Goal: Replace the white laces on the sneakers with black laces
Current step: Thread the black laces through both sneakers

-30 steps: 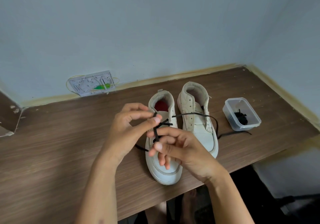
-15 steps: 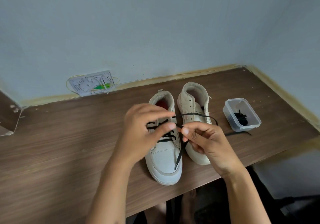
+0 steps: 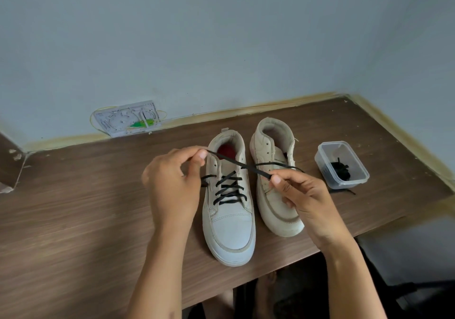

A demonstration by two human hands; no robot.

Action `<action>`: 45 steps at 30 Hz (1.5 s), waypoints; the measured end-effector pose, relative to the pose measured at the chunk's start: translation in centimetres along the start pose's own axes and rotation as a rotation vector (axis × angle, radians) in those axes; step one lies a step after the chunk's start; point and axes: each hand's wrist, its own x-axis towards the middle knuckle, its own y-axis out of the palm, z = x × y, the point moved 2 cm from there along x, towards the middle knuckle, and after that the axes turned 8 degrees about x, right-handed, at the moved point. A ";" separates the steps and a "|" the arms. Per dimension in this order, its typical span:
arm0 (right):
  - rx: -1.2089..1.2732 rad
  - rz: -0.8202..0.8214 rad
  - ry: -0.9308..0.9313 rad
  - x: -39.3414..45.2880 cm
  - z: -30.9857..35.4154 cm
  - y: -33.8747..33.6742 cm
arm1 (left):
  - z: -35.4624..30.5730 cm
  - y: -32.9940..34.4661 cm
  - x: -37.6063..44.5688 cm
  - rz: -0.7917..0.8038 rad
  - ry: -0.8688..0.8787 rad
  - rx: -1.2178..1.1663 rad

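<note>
now both hands pinch a thin black lace (image 3: 236,164) taut, left hand (image 3: 172,183) and right hand (image 3: 299,191) over the half-laced white leather sneaker (image 3: 230,225) on the brown wooden counter (image 3: 73,207).

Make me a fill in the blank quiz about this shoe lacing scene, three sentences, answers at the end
The lace stretched between the left hand and the right hand is ____ in colour.
The clear plastic container stands beside the ____ sneaker.
The sneaker with laces already criss-crossed through its eyelets is the ____ sneaker.

Missing words: black; right; left
</note>
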 end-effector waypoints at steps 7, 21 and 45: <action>-0.115 -0.102 -0.185 0.8 -0.4 1.9 | 0.9 -0.6 0.3 0.076 -0.045 0.137; -0.117 -0.193 -0.404 0.6 -0.1 6.0 | -1.2 1.4 -0.5 0.088 0.291 0.097; -0.415 -0.360 -0.344 1.3 -2.4 6.2 | -1.4 4.8 -1.8 -0.030 0.040 0.304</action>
